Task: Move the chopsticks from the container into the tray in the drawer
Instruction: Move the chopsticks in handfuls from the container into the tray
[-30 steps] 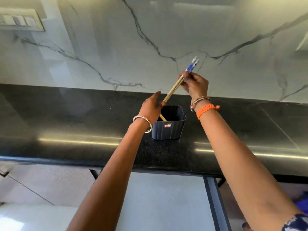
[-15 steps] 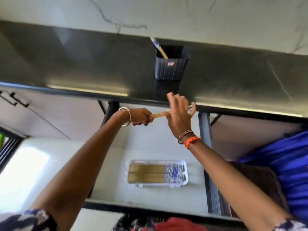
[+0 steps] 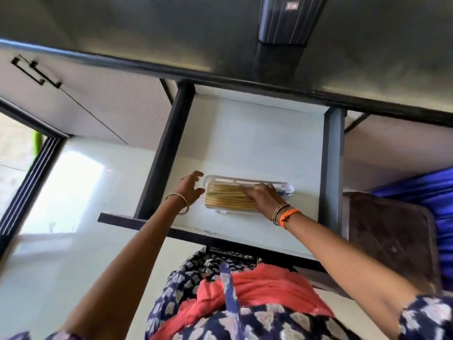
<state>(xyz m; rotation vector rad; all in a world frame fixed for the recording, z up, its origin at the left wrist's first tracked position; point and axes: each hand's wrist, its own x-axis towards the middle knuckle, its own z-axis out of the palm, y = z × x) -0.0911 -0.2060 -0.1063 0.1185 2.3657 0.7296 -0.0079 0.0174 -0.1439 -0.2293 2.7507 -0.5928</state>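
Below the glossy dark counter, where the ribbed container stands at the far edge, your white drawer holds the clear plastic tray of pale wooden chopsticks. Your right hand rests on them, fingers out flat, and your left hand hovers with spread fingers by the tray's left end. They look light, stiff and smooth, so pinch them mid-length or they may roll.

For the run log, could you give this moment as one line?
right hand: laying chopsticks in tray | left hand: open beside tray | drawer: open
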